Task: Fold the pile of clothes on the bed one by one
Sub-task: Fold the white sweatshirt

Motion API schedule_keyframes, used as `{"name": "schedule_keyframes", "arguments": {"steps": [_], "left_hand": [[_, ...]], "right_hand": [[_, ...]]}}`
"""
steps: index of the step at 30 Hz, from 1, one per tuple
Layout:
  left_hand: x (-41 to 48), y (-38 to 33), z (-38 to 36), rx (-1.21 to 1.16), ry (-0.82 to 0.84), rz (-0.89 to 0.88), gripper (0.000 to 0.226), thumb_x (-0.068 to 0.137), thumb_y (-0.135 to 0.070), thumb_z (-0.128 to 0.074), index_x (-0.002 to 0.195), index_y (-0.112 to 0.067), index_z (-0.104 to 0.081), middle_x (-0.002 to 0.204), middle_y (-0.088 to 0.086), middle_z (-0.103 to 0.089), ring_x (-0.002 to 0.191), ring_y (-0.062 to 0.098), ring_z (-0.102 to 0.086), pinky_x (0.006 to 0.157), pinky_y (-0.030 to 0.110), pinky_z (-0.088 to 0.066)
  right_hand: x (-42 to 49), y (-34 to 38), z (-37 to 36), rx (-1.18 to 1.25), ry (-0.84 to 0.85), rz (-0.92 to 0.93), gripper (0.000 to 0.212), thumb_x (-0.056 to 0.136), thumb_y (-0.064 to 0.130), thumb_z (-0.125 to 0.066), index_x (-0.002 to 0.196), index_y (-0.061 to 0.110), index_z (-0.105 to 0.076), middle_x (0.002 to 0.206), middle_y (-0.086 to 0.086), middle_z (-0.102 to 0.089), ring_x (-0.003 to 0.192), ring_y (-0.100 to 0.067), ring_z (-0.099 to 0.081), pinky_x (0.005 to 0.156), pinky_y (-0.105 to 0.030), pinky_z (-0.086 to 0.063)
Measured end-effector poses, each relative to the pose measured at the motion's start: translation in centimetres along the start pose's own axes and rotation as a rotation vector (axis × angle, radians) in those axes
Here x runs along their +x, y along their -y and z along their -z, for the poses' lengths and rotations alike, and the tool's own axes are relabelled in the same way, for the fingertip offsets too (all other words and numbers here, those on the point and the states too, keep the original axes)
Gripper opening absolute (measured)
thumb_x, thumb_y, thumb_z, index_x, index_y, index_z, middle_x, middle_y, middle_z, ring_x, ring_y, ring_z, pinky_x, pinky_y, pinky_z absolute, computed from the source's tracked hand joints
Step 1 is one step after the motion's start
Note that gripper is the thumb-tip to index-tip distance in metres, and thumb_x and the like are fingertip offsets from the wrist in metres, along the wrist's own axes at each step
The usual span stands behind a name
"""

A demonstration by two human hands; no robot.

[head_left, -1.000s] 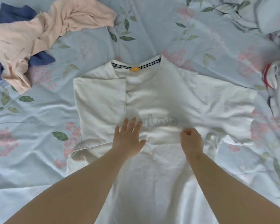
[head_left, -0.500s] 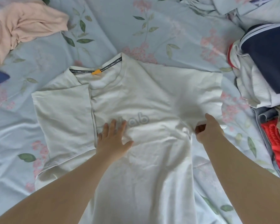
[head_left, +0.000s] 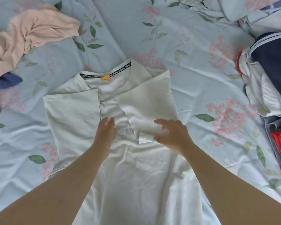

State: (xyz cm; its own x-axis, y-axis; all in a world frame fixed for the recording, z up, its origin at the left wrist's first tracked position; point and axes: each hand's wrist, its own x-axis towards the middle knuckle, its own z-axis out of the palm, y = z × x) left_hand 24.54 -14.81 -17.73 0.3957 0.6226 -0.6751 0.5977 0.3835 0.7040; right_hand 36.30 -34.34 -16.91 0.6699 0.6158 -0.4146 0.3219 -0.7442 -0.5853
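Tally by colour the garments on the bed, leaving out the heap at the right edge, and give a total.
White T-shirt: 1
Peach garment: 1
Blue garment: 1
Total: 3

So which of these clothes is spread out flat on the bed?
The white T-shirt in the middle, with the orange collar tag. The peach garment upper left is crumpled; the clothes at right are heaped.
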Motion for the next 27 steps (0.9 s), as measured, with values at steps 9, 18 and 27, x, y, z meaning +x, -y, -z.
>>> {"name": "schedule_keyframes", "arguments": {"steps": [9,18,27], "left_hand": [[0.9,-2.7,-5.2,0.637,-0.014,-0.325,0.033,0.092,-0.021,-0.049,0.124,-0.026,-0.053,0.112,0.003,-0.048,0.098,0.021,-0.054,0.077,0.029,-0.042],[5.0,-6.2,-8.1,0.694,-0.06,-0.337,0.049,0.092,-0.012,-0.045,0.139,-0.024,-0.035,0.132,0.009,-0.037,0.088,0.022,-0.046,0.076,0.033,-0.043],[6.9,-5.7,-5.3,0.93,-0.16,-0.363,0.028,0.086,-0.03,-0.057,0.112,-0.024,-0.049,0.114,0.003,-0.046,0.092,0.026,-0.052,0.068,0.031,-0.035]], "right_hand": [[1.7,-4.2,0.7,0.426,-0.265,-0.524,0.037,0.079,0.036,-0.068,0.106,0.02,-0.048,0.103,-0.002,-0.054,0.094,-0.026,-0.058,0.081,-0.045,-0.051],[10.1,-2.5,3.5,0.637,-0.286,-0.379,0.039,0.089,0.031,-0.057,0.123,0.013,-0.052,0.108,0.001,-0.055,0.103,-0.021,-0.055,0.095,-0.036,-0.045],[17.3,0.1,5.1,0.616,-0.341,-0.323,0.014,0.089,0.025,-0.058,0.092,0.012,-0.059,0.083,0.0,-0.055,0.083,-0.023,-0.055,0.073,-0.038,-0.05]]}}
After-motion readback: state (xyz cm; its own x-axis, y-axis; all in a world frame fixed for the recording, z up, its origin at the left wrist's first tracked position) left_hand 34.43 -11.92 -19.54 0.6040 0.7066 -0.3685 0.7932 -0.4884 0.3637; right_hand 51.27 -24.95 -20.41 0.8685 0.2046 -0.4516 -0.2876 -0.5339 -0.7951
